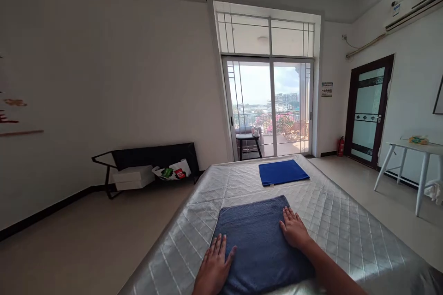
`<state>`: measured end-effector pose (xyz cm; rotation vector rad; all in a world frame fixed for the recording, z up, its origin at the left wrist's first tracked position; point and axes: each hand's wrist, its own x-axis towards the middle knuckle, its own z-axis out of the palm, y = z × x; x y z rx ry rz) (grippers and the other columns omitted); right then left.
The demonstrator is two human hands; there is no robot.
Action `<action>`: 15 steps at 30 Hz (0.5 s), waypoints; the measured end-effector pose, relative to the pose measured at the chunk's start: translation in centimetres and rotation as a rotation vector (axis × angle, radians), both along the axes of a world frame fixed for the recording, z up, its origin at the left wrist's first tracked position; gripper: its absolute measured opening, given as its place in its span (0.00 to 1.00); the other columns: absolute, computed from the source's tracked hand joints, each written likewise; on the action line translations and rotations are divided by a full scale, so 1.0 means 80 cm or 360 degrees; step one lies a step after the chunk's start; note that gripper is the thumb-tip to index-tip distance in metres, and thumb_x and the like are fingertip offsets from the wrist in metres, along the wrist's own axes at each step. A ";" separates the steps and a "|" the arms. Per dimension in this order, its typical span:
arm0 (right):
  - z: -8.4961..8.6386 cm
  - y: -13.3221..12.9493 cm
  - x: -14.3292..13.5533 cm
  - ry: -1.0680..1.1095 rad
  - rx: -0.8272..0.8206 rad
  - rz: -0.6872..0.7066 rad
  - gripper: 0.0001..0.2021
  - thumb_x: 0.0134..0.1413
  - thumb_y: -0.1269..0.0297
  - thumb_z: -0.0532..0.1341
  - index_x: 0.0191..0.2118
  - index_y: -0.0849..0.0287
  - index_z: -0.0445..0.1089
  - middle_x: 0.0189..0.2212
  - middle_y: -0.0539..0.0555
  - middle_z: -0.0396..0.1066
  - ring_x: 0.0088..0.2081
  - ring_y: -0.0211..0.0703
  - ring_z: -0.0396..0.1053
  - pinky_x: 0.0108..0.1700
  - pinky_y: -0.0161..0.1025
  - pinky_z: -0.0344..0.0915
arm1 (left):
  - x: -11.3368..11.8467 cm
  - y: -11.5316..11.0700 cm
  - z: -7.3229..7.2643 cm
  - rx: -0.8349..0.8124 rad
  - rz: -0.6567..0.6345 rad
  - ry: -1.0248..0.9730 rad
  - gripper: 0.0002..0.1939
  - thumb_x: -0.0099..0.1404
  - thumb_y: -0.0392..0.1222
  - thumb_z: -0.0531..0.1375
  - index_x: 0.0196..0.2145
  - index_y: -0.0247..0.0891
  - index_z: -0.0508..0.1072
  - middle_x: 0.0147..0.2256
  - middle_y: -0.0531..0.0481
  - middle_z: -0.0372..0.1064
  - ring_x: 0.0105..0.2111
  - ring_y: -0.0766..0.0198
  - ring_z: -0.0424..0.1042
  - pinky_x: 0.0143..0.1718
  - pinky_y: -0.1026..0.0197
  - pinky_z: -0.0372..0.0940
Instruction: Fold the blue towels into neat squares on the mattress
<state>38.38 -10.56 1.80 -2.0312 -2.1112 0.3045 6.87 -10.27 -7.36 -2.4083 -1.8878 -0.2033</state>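
Note:
A dark grey-blue towel (pixel 258 239) lies spread flat on a silver quilted cover (pixel 187 226). My left hand (pixel 215 262) rests on the towel's left edge, fingers stretched out and thumb apart. On its upper right edge lies my right hand (pixel 294 227), palm down with the fingers extended. Neither hand grips the cloth. Farther off on the same cover is a bright blue folded cloth (pixel 283 172), with a small pale tag at its near edge. The near end of the grey-blue towel runs close to the bottom of the view.
A black bench (pixel 155 156) with white boxes (pixel 133 177) and a printed bag (pixel 173 170) stands at the left wall. Sliding glass doors (pixel 270 106) are ahead. To the right are a white table (pixel 415 147), a fire extinguisher (pixel 341 146) and a dark-framed door (pixel 370 110).

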 end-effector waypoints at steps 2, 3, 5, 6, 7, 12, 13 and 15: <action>-0.007 -0.002 0.002 0.0043 -0.0007 0.0007 0.32 0.70 0.57 0.41 0.73 0.69 0.48 0.73 0.61 0.43 0.74 0.47 0.39 0.72 0.50 0.41 | -0.002 0.002 0.002 0.0005 0.0059 -0.0041 0.31 0.73 0.50 0.43 0.65 0.35 0.67 0.69 0.40 0.56 0.69 0.48 0.55 0.68 0.43 0.54; -0.008 -0.004 0.002 0.0059 -0.0005 -0.0001 0.32 0.70 0.57 0.40 0.73 0.69 0.47 0.73 0.62 0.43 0.74 0.47 0.39 0.72 0.50 0.41 | -0.004 0.003 0.003 0.0009 0.0118 -0.0072 0.33 0.73 0.53 0.43 0.66 0.32 0.65 0.69 0.38 0.55 0.69 0.48 0.56 0.67 0.44 0.55; -0.006 -0.006 0.002 0.0083 -0.0008 -0.0013 0.32 0.70 0.57 0.41 0.73 0.69 0.47 0.73 0.62 0.43 0.74 0.47 0.38 0.72 0.49 0.40 | -0.010 0.006 0.004 0.0002 0.0213 -0.0122 0.37 0.72 0.57 0.42 0.67 0.27 0.62 0.69 0.35 0.54 0.69 0.48 0.56 0.67 0.45 0.55; -0.004 -0.006 0.002 0.0091 -0.0007 -0.0013 0.32 0.70 0.57 0.41 0.73 0.69 0.47 0.73 0.62 0.43 0.74 0.47 0.38 0.72 0.49 0.40 | -0.013 0.008 0.004 -0.0006 0.0243 -0.0140 0.38 0.72 0.58 0.42 0.67 0.27 0.62 0.69 0.34 0.54 0.69 0.49 0.56 0.67 0.46 0.55; -0.003 -0.006 0.001 0.0097 -0.0004 -0.0009 0.32 0.70 0.57 0.41 0.73 0.69 0.47 0.73 0.62 0.43 0.74 0.47 0.39 0.72 0.49 0.40 | -0.017 0.010 0.004 -0.0017 0.0269 -0.0155 0.38 0.72 0.58 0.42 0.67 0.26 0.62 0.69 0.34 0.54 0.69 0.49 0.56 0.67 0.46 0.55; -0.007 -0.002 -0.001 0.0140 0.0020 -0.0014 0.32 0.70 0.58 0.42 0.73 0.70 0.48 0.73 0.63 0.44 0.74 0.48 0.40 0.72 0.49 0.40 | -0.009 0.025 0.015 0.0006 0.0256 -0.0184 0.40 0.71 0.59 0.42 0.67 0.22 0.60 0.68 0.31 0.55 0.69 0.48 0.55 0.69 0.46 0.53; -0.009 -0.001 -0.002 0.0152 0.0025 -0.0014 0.32 0.70 0.59 0.42 0.73 0.71 0.48 0.73 0.64 0.44 0.74 0.48 0.40 0.72 0.50 0.40 | 0.004 0.028 0.021 0.0008 0.0185 -0.0175 0.40 0.71 0.59 0.43 0.67 0.23 0.61 0.68 0.32 0.56 0.69 0.47 0.54 0.69 0.46 0.53; -0.012 0.000 -0.002 0.0166 0.0038 -0.0012 0.32 0.70 0.59 0.42 0.73 0.73 0.48 0.73 0.64 0.44 0.74 0.48 0.39 0.72 0.50 0.39 | 0.043 0.033 0.036 0.0008 -0.0003 -0.0144 0.38 0.72 0.59 0.45 0.67 0.28 0.63 0.68 0.34 0.56 0.69 0.48 0.54 0.69 0.46 0.53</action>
